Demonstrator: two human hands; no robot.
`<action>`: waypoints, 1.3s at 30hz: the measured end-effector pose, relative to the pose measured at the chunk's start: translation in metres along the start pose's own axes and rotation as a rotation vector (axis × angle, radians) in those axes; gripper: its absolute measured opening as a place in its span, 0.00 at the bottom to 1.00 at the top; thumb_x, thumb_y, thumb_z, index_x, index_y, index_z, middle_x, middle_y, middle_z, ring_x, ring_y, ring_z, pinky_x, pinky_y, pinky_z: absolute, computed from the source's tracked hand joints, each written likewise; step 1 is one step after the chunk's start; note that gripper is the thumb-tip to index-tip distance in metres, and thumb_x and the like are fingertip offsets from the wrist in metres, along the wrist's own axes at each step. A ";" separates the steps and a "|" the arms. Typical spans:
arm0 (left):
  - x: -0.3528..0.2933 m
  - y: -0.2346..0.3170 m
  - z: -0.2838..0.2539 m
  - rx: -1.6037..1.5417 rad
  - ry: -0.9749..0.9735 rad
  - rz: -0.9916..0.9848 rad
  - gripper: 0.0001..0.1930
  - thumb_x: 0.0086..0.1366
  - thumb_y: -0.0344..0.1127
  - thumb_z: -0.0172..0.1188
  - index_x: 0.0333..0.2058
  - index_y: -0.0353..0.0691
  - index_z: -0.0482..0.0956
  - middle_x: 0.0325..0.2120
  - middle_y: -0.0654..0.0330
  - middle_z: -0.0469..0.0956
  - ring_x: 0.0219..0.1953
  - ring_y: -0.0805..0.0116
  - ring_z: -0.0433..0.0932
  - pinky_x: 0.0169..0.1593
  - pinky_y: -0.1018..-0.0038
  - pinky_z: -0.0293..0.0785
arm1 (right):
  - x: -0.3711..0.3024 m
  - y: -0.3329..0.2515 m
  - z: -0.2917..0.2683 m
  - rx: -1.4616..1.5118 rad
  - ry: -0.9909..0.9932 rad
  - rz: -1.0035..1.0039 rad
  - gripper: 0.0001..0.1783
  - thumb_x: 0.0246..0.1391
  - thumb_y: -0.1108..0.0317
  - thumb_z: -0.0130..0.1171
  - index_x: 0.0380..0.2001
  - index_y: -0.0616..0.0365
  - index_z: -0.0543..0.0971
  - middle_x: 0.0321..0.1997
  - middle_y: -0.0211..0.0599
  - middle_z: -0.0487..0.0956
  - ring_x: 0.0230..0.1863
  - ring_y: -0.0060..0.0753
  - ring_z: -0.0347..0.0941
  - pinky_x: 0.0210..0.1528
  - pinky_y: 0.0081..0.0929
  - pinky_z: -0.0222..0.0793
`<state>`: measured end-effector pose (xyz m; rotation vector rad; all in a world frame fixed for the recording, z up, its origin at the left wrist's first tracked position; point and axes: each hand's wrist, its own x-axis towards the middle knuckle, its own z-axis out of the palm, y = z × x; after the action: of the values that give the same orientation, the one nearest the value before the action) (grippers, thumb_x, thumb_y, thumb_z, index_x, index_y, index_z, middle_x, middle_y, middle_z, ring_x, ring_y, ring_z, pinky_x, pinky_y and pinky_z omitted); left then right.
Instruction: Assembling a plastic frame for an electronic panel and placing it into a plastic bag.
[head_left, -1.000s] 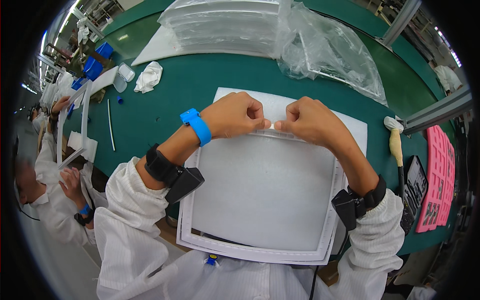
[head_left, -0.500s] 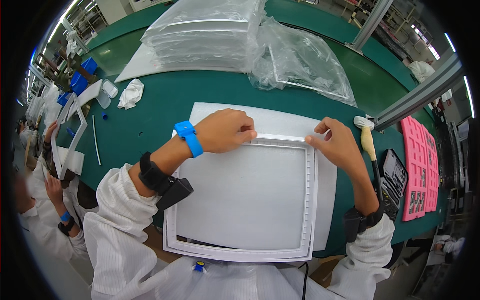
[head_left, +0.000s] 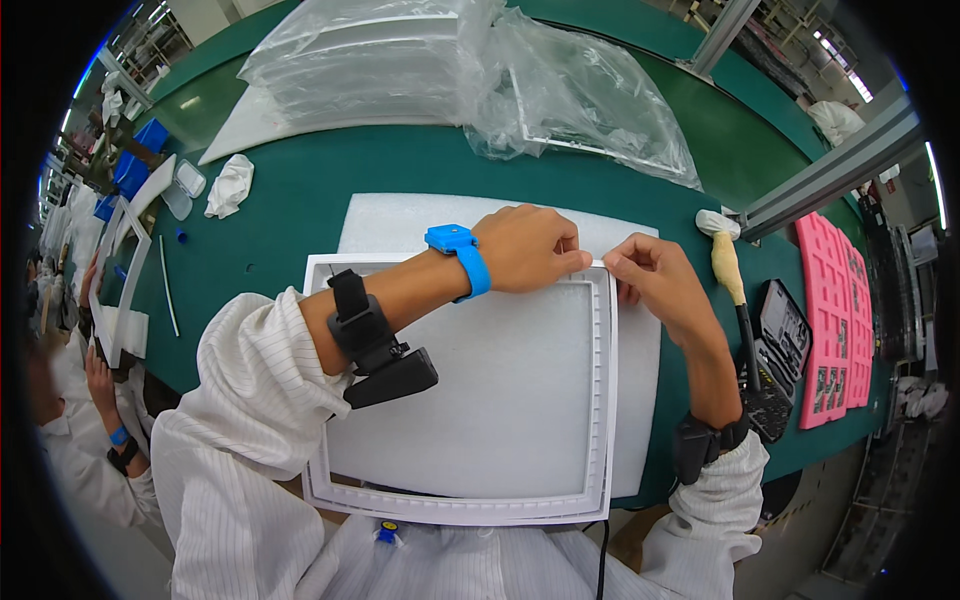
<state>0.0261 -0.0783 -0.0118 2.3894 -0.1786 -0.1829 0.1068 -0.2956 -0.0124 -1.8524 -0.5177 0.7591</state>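
Note:
A white rectangular frame (head_left: 603, 400) with a notched inner edge lies on a white foam sheet (head_left: 637, 400) in front of me. My left hand (head_left: 530, 250) reaches across it to the far rim near the right corner. Its fingers are curled and pressed to the thumb; what they pinch, if anything, is hidden. At that same far right corner, my right hand (head_left: 658, 285) grips the frame between thumb and fingers, the other fingers bent down at the outer side. The two thumbs are close together. My left forearm covers part of the frame's far left area.
Plastic-wrapped stacked panels (head_left: 370, 75) and a bagged frame (head_left: 600, 140) stand at the back. Rightward are a cloth-headed mallet (head_left: 727, 265), an open tool case (head_left: 783, 335) and pink trays (head_left: 825, 330). A crumpled white cloth (head_left: 230, 187) lies left, near a co-worker handling another frame (head_left: 105, 290).
My left hand has slid right along the far rim to the corner. My right thumb and fingers have closed at that corner. The view has shifted slightly.

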 end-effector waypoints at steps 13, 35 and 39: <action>0.005 0.003 0.005 -0.140 0.010 -0.110 0.20 0.63 0.48 0.64 0.24 0.35 0.81 0.19 0.54 0.78 0.23 0.63 0.73 0.32 0.65 0.69 | -0.007 0.000 0.002 -0.013 -0.003 -0.022 0.11 0.61 0.69 0.62 0.37 0.69 0.79 0.30 0.33 0.79 0.28 0.20 0.75 0.34 0.19 0.72; 0.015 0.008 0.036 -0.146 0.047 0.141 0.20 0.57 0.47 0.66 0.41 0.37 0.81 0.43 0.49 0.82 0.48 0.52 0.79 0.51 0.60 0.75 | -0.080 0.013 0.026 0.027 0.103 0.093 0.12 0.61 0.69 0.64 0.40 0.69 0.78 0.29 0.33 0.79 0.27 0.20 0.73 0.31 0.19 0.69; 0.019 0.014 0.034 -0.128 -0.036 0.069 0.21 0.53 0.47 0.69 0.40 0.37 0.81 0.42 0.51 0.83 0.49 0.51 0.80 0.51 0.61 0.75 | -0.082 0.011 0.029 -0.002 0.126 0.100 0.13 0.61 0.68 0.63 0.39 0.70 0.79 0.27 0.30 0.77 0.27 0.20 0.71 0.31 0.19 0.67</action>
<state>0.0378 -0.1143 -0.0293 2.2504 -0.2579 -0.1990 0.0285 -0.3346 -0.0093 -1.9254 -0.3479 0.7025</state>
